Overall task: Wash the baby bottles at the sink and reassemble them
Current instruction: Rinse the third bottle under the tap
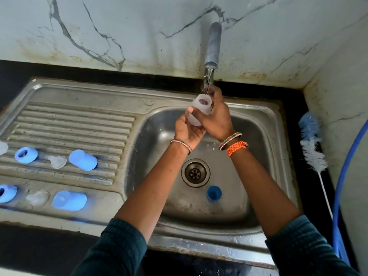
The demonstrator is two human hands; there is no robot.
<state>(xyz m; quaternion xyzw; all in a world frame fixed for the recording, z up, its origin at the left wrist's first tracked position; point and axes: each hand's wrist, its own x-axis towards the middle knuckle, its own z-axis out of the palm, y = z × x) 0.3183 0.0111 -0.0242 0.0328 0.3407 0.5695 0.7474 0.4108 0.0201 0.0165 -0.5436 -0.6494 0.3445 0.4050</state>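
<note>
Both of my hands are wrapped round one see-through plastic baby bottle. My right hand curls over its side and top, with the thumb across the front. My left hand cups it from below, fingers bent round the bottom end. I hold it up over the steel sink bowl, right under the grey tap. A thin stream of water runs into its open mouth.

I think this bottle is light, even with some water in it. It looks stiff enough to keep its shape, but wet plastic is slippery. So I would keep one hand under the bottom and the other round the middle, not just by the rim.

It looks cloudy white, round and short, with a wide open top tipped toward me. I can see a little water inside.

On the ribbed draining board lie more parts: two blue caps, two blue screw rings and two clear soft teats. One more small blue cup-shaped piece sits in the bowl near the drain hole. A blue and white bottle brush rests at the right of the sink.
</note>
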